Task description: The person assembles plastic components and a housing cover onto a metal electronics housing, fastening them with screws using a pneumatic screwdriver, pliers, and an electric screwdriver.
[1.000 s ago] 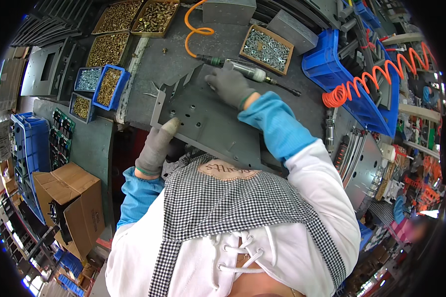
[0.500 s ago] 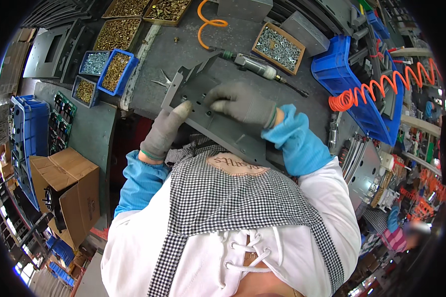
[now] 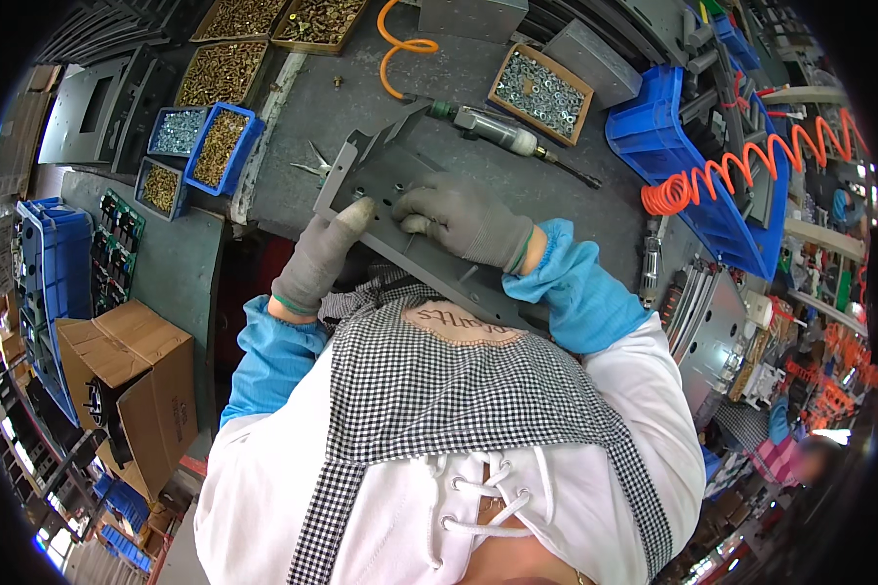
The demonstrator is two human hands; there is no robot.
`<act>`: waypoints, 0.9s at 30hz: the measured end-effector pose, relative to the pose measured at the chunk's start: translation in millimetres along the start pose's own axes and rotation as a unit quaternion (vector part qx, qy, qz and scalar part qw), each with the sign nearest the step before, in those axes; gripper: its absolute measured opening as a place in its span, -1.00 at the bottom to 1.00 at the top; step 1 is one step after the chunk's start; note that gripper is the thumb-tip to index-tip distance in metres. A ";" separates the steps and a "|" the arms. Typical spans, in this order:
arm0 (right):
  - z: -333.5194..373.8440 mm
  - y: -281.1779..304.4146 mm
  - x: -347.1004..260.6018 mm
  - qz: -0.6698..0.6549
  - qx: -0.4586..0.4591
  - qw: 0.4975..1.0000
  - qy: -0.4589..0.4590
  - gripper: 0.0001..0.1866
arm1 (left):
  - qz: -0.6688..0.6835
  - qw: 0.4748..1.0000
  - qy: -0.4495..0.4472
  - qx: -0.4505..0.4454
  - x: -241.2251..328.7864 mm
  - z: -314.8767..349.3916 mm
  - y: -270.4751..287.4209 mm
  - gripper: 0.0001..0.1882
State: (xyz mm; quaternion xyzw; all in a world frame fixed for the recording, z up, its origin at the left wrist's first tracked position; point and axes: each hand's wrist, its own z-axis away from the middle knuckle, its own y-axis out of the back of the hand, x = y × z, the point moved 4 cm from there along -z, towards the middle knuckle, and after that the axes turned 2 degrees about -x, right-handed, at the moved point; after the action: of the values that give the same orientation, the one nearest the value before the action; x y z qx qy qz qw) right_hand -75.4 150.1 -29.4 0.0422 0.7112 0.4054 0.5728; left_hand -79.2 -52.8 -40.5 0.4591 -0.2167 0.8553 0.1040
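Note:
A grey sheet-metal panel [image 3: 380, 171] with holes and bent edges lies tilted on the dark workbench, close to my body. My left hand [image 3: 320, 258], in a grey glove, grips its near left edge with the thumb on top. My right hand [image 3: 463, 222], also gloved, rests on the panel's middle, fingertips pinched at a hole; whether a screw is between them is too small to tell. A pneumatic screwdriver [image 3: 498, 130] lies on the bench just beyond the panel.
A wooden tray of silver screws [image 3: 541, 93] sits behind the screwdriver. Blue bins of brass and silver fasteners [image 3: 219, 146] stand at the left, larger trays [image 3: 263, 19] at the back. An orange coiled air hose [image 3: 741, 166] hangs right, over blue crates [image 3: 668, 136]. A cardboard box [image 3: 127, 375] lower left.
My right hand moved from the screwdriver's side onto the panel's middle. The panel shifted nearer to me, and my left hand stayed on its left edge.

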 end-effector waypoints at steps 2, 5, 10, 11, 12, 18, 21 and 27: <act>-1.7 0.8 -1.3 0.010 -0.003 1.000 0.001 -0.77 | 0.004 1.000 0.003 -0.002 -0.8 -1.1 0.5 -0.35; -3.9 0.5 -1.9 0.025 -0.008 1.000 0.000 -0.77 | 0.005 1.000 0.008 -0.004 0.4 -0.8 1.6 -0.35; -4.4 3.6 -4.6 -0.005 0.023 1.000 0.000 -0.79 | 0.003 1.000 0.008 -0.003 0.4 -3.0 1.0 -0.34; -4.6 4.7 -7.1 -0.007 0.002 0.999 -0.036 -0.78 | 0.009 1.000 0.007 -0.001 1.4 -1.9 -1.0 -0.34; -4.5 4.4 -7.2 -0.009 -0.019 0.997 -0.071 -0.78 | 0.016 1.000 0.005 0.001 2.0 -1.1 -2.2 -0.34; -4.5 0.4 -0.8 -0.036 -0.039 0.998 -0.038 -0.81 | 0.015 1.000 0.015 0.005 0.1 1.4 -2.2 -0.35; -1.2 0.3 -0.4 -0.071 -0.023 0.997 -0.024 -0.83 | 0.013 1.000 0.007 0.003 -3.3 0.2 -0.7 -0.35; -0.1 1.8 4.9 -0.096 0.009 0.995 0.004 -0.84 | 0.030 0.999 0.013 0.000 5.3 -0.1 -6.0 -0.38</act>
State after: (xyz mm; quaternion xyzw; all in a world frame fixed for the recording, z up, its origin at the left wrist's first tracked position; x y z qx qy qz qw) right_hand -77.8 153.7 -32.1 -0.0231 0.7179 0.3420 0.6058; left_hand -79.9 -47.5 -34.5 0.4412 -0.2287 0.8639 0.0813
